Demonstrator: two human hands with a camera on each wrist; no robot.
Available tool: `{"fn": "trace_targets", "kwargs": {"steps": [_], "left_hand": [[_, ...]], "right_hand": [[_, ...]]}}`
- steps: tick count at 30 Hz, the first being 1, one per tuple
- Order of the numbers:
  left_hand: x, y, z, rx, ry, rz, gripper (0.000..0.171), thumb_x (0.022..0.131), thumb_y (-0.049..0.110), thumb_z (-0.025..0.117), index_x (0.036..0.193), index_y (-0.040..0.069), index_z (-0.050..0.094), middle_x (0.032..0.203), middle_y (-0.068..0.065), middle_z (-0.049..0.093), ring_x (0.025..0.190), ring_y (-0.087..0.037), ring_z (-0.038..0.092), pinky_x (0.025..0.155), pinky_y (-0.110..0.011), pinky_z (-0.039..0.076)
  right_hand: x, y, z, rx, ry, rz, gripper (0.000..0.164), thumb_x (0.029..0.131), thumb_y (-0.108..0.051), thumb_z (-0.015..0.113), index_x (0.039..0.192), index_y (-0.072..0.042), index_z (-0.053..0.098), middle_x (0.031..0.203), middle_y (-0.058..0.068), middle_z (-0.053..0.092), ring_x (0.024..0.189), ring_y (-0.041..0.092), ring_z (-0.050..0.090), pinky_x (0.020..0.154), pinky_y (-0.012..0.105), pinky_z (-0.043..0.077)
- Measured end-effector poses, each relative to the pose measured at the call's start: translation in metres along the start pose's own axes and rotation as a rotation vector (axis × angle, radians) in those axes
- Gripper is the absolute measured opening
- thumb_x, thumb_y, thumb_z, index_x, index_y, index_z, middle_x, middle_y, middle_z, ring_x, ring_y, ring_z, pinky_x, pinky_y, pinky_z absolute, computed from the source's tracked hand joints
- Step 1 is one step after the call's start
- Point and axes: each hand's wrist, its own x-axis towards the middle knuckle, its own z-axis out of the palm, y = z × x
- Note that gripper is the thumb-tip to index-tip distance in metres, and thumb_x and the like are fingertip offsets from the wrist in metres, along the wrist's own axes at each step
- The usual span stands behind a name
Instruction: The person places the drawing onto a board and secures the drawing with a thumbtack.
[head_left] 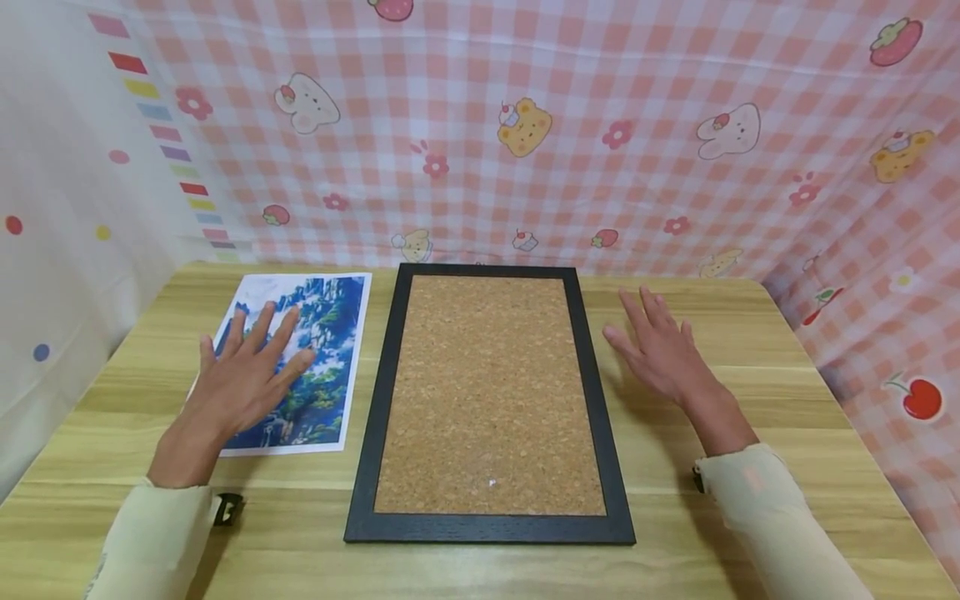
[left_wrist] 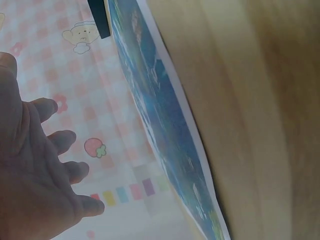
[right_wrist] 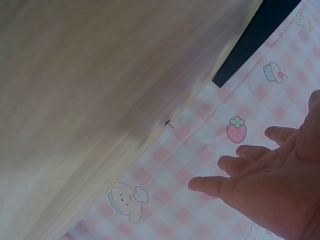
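A cork board (head_left: 491, 392) with a black frame lies flat in the middle of the table. To its left is a white-bordered print (head_left: 330, 367) of a mountain landscape. My left hand (head_left: 243, 375) hovers over the print with fingers spread, apart from it in the left wrist view, and hides part of it. On the board's other side my right hand (head_left: 663, 350) is held above the tabletop, fingers spread, holding nothing. A small pin-like thing (right_wrist: 169, 123), probably a pushpin, is on the wood in the right wrist view; I cannot make it out in the head view.
The wooden table (head_left: 480, 571) ends at the back against a pink checked cloth (head_left: 465, 117) with cartoon prints. White cloth (head_left: 60, 292) hangs at the left, and more checked cloth at the right. A tiny white speck (head_left: 492, 482) shows on the lower cork.
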Motion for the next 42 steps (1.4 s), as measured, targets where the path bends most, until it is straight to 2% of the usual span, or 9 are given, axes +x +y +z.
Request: {"fn": "trace_targets", "kwargs": {"steps": [8,13,20,25,34,42], "left_hand": [[0.002,-0.004,0.001,-0.019,-0.011,-0.023,0.073,0.095,0.062,0.022,0.152,0.024,0.0,0.157,-0.015,-0.005,0.139,-0.05,-0.006,0.099,-0.077,-0.006],[0.002,-0.007,0.001,-0.04,-0.02,-0.037,0.075,0.094,0.063,0.023,0.151,0.022,-0.003,0.157,-0.015,-0.008,0.139,-0.048,-0.013,0.099,-0.077,-0.007],[0.003,-0.013,0.0,-0.087,-0.023,-0.046,0.071,0.096,0.059,0.021,0.151,0.023,-0.006,0.156,-0.014,-0.01,0.138,-0.049,-0.013,0.101,-0.076,-0.003],[0.002,-0.015,0.0,-0.093,-0.025,-0.067,0.073,0.096,0.06,0.022,0.151,0.022,-0.006,0.156,-0.017,-0.009,0.138,-0.05,-0.011,0.101,-0.076,-0.002],[0.001,-0.019,0.0,-0.104,-0.033,-0.089,0.075,0.095,0.062,0.021,0.151,0.021,-0.007,0.156,-0.018,-0.009,0.138,-0.05,-0.013,0.1,-0.077,-0.003],[0.002,-0.019,0.0,-0.121,-0.039,-0.119,0.082,0.092,0.066,0.027,0.151,0.019,-0.006,0.155,-0.023,-0.006,0.137,-0.053,-0.011,0.099,-0.078,-0.001]], "right_hand": [[0.002,0.004,0.0,0.045,-0.017,0.011,0.075,0.094,-0.062,0.027,0.152,-0.018,0.008,0.158,0.015,-0.004,0.144,0.04,-0.001,0.105,0.073,0.003],[0.004,0.006,-0.002,0.058,-0.014,0.013,0.077,0.094,-0.063,0.028,0.152,-0.018,0.007,0.158,0.014,-0.005,0.144,0.04,0.0,0.105,0.073,0.003],[0.007,0.01,-0.003,0.116,0.038,-0.017,0.081,0.09,-0.06,0.045,0.151,-0.017,0.016,0.158,0.015,0.001,0.142,0.044,0.009,0.106,0.071,0.01],[0.008,0.013,-0.004,0.151,0.062,-0.024,0.084,0.087,-0.059,0.052,0.151,-0.015,0.018,0.158,0.015,0.003,0.141,0.044,0.013,0.108,0.066,0.018],[0.008,0.015,-0.008,0.174,0.073,-0.004,0.085,0.087,-0.059,0.052,0.151,-0.017,0.016,0.158,0.013,0.005,0.141,0.042,0.015,0.109,0.064,0.019],[0.01,0.02,-0.009,0.199,0.083,0.007,0.086,0.086,-0.059,0.054,0.151,-0.017,0.016,0.156,0.018,0.011,0.141,0.042,0.015,0.11,0.063,0.019]]}}
